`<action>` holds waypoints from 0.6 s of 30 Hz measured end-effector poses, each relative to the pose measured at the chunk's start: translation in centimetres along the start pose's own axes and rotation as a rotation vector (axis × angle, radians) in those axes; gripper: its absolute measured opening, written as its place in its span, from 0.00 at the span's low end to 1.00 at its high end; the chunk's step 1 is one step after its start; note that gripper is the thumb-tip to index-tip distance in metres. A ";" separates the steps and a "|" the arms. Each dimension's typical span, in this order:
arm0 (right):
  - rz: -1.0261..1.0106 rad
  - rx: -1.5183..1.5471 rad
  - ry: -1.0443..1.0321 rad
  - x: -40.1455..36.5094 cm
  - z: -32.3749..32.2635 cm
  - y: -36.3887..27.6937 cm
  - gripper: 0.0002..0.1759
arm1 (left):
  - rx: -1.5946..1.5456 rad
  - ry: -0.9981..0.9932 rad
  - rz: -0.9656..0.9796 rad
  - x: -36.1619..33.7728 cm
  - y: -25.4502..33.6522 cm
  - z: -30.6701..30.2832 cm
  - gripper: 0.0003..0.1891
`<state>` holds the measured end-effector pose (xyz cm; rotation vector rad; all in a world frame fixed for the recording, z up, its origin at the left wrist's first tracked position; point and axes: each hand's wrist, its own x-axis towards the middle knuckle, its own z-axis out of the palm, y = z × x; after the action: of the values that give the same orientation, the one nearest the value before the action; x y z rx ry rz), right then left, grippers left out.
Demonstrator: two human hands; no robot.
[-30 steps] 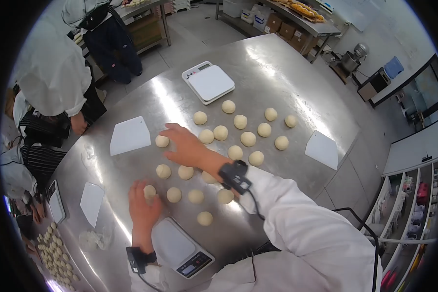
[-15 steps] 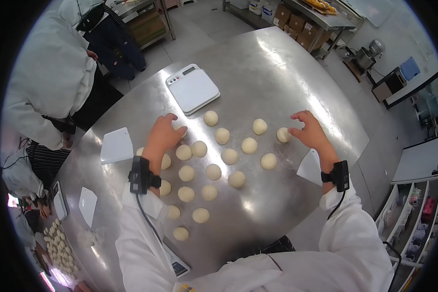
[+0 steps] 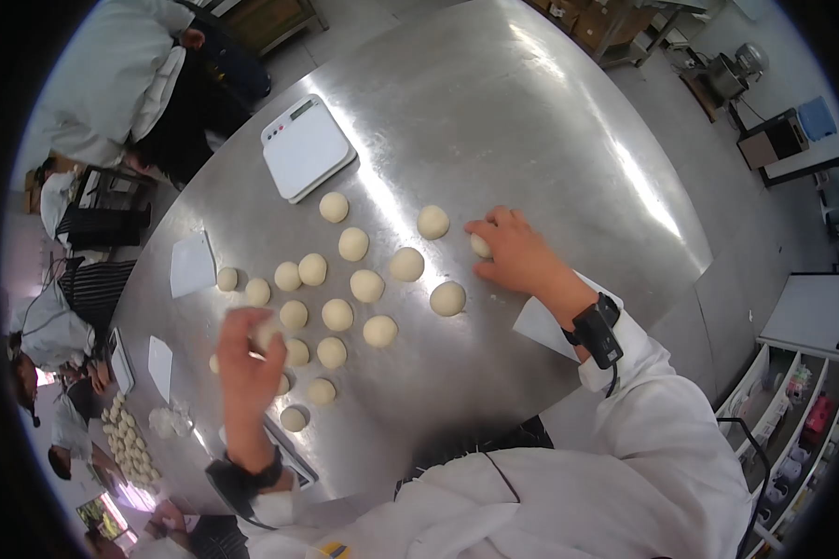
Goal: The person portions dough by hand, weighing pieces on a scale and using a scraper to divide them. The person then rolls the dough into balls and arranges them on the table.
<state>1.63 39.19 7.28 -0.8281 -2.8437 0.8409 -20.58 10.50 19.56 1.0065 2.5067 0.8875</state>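
Observation:
Round pale dough balls lie spread over the steel table. My right hand has its fingers curved around one dough ball at the right of the group. Over the left side of the group is my left hand, blurred, with thumb and fingers curled about a dough ball. Whether that ball is lifted or resting on the table I cannot tell. Several other balls lie close to the left hand, partly hidden by it.
A white scale stands beyond the balls. White scrapers lie at the left and under my right forearm. Another scale is near my left wrist. People in white stand along the left edge, near piled dough balls.
The view has turned and shifted. My left hand has moved nearer to me, to the group's left side. My right hand has closed around the rightmost ball.

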 end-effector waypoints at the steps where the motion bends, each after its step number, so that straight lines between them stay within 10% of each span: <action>1: 0.013 -0.102 0.024 0.4 0.6 -0.4 0.25 | 0.036 -0.028 0.099 -3.2 -0.7 1.4 0.15; 9: -0.368 0.293 -0.092 -10.3 1.4 -5.2 0.17 | 0.088 -0.090 -0.041 -22.1 -5.9 7.8 0.14; 18: -0.745 0.059 0.077 -16.1 14.4 -12.5 0.09 | 0.163 0.209 0.483 -20.4 -9.2 14.9 0.09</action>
<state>6.43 15.14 3.00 0.2175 -2.6911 0.7352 -3.76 -2.48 3.13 1.7018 2.5804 0.9682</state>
